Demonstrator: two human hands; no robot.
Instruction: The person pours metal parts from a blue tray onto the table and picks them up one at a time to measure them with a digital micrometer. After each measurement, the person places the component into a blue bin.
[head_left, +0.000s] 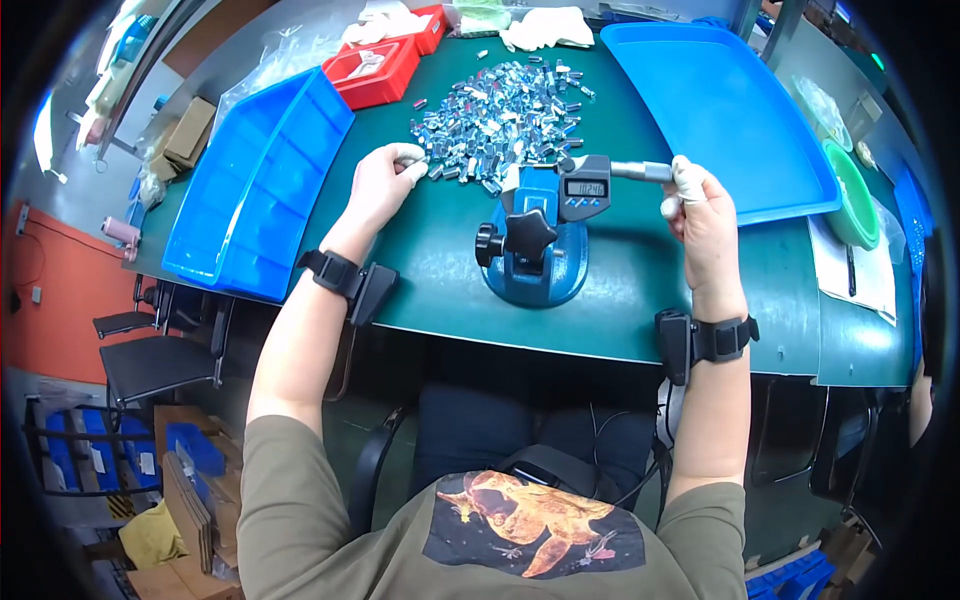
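Two bare hands: left hand (381, 185) pinching a small metal piece (408, 159), right hand (700, 215) gripping the micrometer's knurled thimble (645, 172) (fingertips taped).

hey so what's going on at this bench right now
A person sits at a green table with a digital micrometer clamped in a blue stand. The right hand, fingertips covered, grips the micrometer's thimble end. The left hand pinches a small metal piece at the edge of a heap of shiny metal parts. A deep blue bin sits to the left and a flat blue tray to the right.
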